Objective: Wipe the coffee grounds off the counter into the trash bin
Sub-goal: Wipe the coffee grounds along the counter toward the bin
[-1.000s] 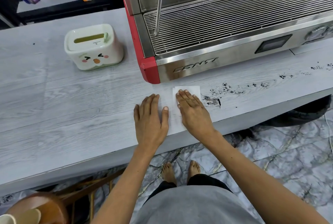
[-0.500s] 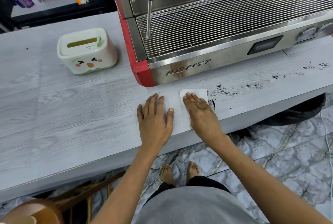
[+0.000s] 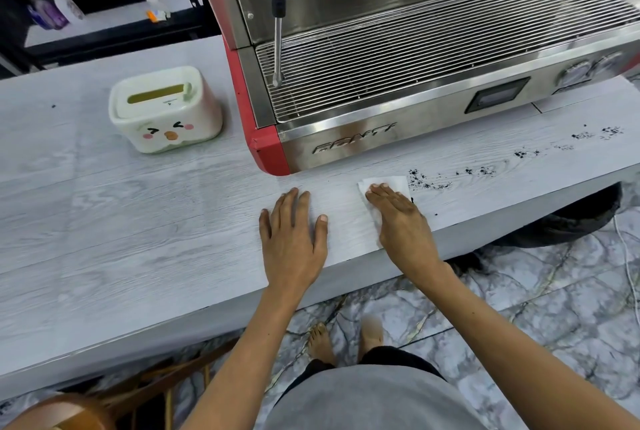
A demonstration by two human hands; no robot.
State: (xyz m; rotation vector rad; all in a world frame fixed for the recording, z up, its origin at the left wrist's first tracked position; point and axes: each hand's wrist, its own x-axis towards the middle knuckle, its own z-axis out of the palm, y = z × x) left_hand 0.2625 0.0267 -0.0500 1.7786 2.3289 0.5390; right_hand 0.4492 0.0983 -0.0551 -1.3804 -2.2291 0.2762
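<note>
Mid-wipe at the pale grey wood-grain bench [image 3: 138, 222]: I see the right hand [image 3: 401, 222] pressing a white paper tissue [image 3: 388, 184] flat against the surface, fingers straight and together, nothing pinched. The left hand [image 3: 292, 239] lies beside it with its grip open too, fingers spread, palm on bare bench. Just beyond the tissue's far edge, away from the left hand, the scattered black coffee grounds [image 3: 429, 182] begin, thinning into a trail that runs on along the bench front. I judge the sweep barely begun, since most of the grounds lie untouched. The dark bin [image 3: 571, 222] I take for the trash sits on the floor below the bench edge, past the right hand, partly hidden. The next move, as I read it, calls for reaching beyond the trail and drawing the grounds toward that edge. Just behind both hands stands the steel espresso machine with a red corner [image 3: 381, 139], hemming in the trail. A white box with a cartoon face [image 3: 166, 111] sits well apart, past the left hand.
</note>
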